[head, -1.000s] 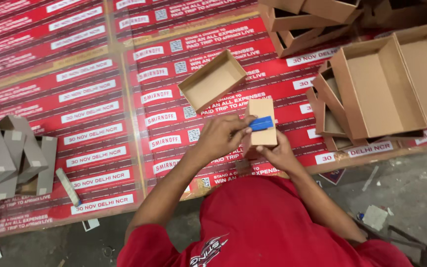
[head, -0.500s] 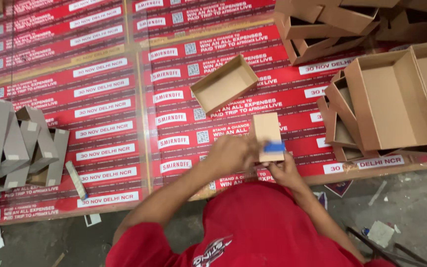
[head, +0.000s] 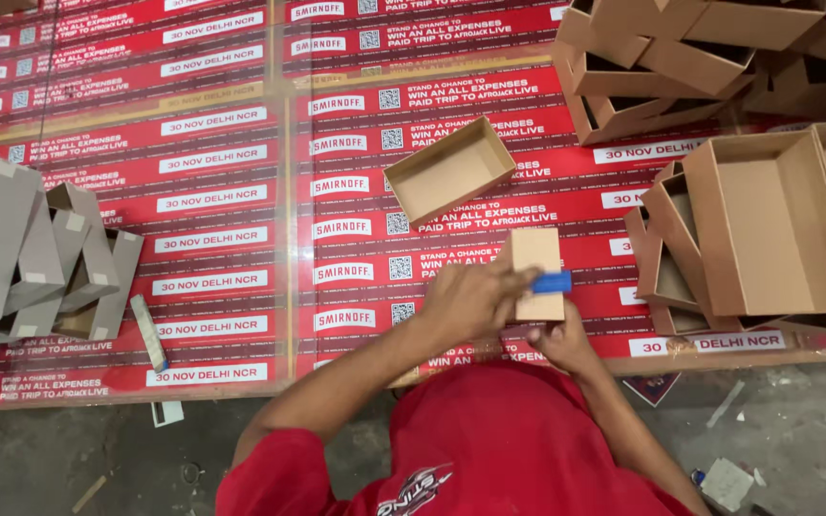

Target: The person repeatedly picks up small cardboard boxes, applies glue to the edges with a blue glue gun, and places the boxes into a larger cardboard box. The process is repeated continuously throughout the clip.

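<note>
Left arm bare below a red sleeve, forearm angled up and to the right. Left hand (head: pixel 475 301) curled, back toward the camera, fingers closed in a grip. Right hand (head: pixel 558 342) lower, just beside it, fingers curled upward, forearm mostly hidden.

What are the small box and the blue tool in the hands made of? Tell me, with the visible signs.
Small box: apparently brown cardboard, matte, with flat, sharp-edged panels like the open trays nearby. Blue tool: probably plastic, judging by its solid, even colour; too small to be sure.
</note>
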